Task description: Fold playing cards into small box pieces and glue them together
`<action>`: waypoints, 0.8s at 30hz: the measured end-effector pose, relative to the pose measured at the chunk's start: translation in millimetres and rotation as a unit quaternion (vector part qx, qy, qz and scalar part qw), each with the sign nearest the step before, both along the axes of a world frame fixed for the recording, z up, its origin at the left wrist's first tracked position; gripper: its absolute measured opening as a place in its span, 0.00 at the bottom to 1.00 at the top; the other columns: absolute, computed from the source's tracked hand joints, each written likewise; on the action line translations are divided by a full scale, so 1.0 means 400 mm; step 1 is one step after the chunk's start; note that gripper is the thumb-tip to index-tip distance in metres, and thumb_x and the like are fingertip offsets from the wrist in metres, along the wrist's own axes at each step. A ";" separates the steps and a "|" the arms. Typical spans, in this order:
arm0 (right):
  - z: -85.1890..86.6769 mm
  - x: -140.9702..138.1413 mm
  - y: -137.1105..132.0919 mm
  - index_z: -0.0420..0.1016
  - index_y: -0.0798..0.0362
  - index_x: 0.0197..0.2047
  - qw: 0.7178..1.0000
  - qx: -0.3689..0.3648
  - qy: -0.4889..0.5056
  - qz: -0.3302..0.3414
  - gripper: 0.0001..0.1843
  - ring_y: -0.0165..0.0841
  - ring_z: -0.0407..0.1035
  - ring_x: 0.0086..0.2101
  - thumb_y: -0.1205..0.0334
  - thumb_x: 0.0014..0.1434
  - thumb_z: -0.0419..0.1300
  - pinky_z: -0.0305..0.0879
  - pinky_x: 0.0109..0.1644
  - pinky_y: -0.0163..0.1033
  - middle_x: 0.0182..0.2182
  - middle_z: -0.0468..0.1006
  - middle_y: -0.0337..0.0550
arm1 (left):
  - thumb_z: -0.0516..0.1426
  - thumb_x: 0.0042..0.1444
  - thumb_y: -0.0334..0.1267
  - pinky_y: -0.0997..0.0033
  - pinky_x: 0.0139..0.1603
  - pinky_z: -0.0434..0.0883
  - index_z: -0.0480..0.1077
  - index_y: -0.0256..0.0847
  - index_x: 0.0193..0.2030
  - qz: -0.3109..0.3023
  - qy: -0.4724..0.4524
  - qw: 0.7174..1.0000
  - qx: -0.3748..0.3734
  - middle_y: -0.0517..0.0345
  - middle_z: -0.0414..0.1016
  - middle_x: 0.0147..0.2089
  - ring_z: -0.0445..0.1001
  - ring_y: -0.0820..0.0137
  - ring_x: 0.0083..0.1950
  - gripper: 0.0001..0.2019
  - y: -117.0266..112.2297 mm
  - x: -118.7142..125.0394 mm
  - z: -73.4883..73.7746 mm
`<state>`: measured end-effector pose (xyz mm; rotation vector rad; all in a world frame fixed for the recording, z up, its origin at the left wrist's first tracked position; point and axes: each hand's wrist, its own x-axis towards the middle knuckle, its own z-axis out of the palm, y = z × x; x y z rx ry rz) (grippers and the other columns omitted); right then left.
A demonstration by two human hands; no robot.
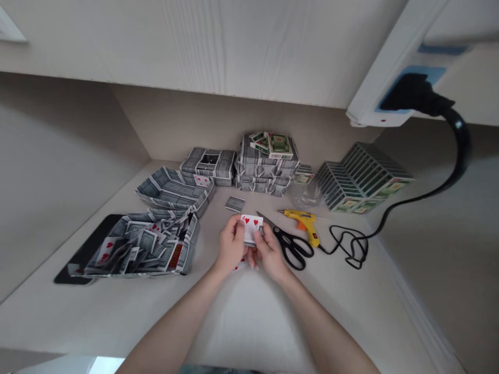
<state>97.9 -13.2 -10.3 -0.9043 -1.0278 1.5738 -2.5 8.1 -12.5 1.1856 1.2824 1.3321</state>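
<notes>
Between my two hands is a playing card [251,224], a four of hearts facing up, with a patterned card edge showing just below it. My left hand [233,241] grips its left side, thumb on the face. On the right side, my right hand [268,249] pinches it the same way. Another card with red marks [239,265] shows partly beneath my hands. Beyond my fingers a single card [235,203] lies back up on the table. Black-handled scissors [290,244] lie just right of my right hand, with a yellow glue gun [306,222] beyond them.
At left, a tray made of cards [191,254] holds many loose cards; a second card-built tray [171,189] sits behind it. Card-built boxes [267,163] stand along the back wall. Stacked card packs [366,176] are at right. A black cord [421,197] runs up to the power strip [393,98].
</notes>
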 end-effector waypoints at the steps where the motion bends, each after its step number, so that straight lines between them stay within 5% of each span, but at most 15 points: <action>1: -0.004 0.002 0.002 0.57 0.48 0.42 1.000 -0.002 0.000 -0.018 0.19 0.25 0.59 0.11 0.44 0.54 0.51 0.51 0.12 0.28 0.15 0.66 0.29 | 0.49 0.54 0.45 0.79 0.18 0.59 0.66 0.40 0.39 -0.007 0.001 1.000 -0.001 0.65 0.65 0.20 0.61 0.77 0.17 0.12 0.000 0.000 -0.002; 12: -0.031 0.007 0.010 0.58 0.48 0.35 0.997 -0.042 0.021 -0.058 0.12 0.26 0.56 0.08 0.49 0.55 0.52 0.50 0.08 0.29 0.11 0.64 0.28 | 0.48 0.53 0.37 0.79 0.23 0.59 0.63 0.40 0.29 -0.007 0.107 0.994 0.037 0.65 0.64 0.21 0.63 0.76 0.22 0.06 -0.004 -0.008 -0.010; 24: -0.015 0.009 0.009 0.58 0.49 0.39 0.998 -0.030 0.021 -0.058 0.14 0.24 0.55 0.08 0.50 0.54 0.51 0.48 0.09 0.27 0.12 0.63 0.27 | 0.50 0.52 0.40 0.79 0.24 0.62 0.64 0.40 0.32 -0.037 0.001 0.999 0.006 0.65 0.66 0.23 0.64 0.76 0.22 0.07 -0.002 -0.001 0.009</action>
